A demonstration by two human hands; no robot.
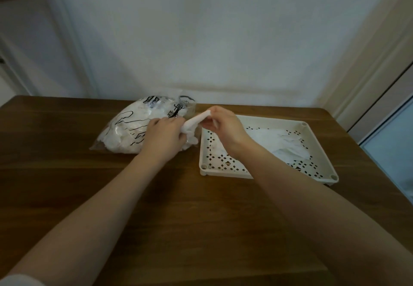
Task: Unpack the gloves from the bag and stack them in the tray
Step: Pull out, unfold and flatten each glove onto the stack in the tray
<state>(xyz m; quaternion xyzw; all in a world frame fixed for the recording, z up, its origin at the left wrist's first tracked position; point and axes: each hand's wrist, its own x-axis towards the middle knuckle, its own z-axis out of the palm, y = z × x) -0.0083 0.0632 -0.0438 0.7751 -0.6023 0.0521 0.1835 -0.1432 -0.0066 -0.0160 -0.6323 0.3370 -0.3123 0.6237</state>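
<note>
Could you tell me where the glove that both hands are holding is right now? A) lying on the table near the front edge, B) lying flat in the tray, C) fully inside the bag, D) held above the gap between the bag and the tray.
D: the glove is stretched between the left hand and right hand, above the gap between the bag and the tray.

A cream perforated tray sits on the wooden desk, white gloves lying inside. Just left of the tray lies a clear bag of gloves. Between them, both hands, left and right, pinch one white glove.
</note>
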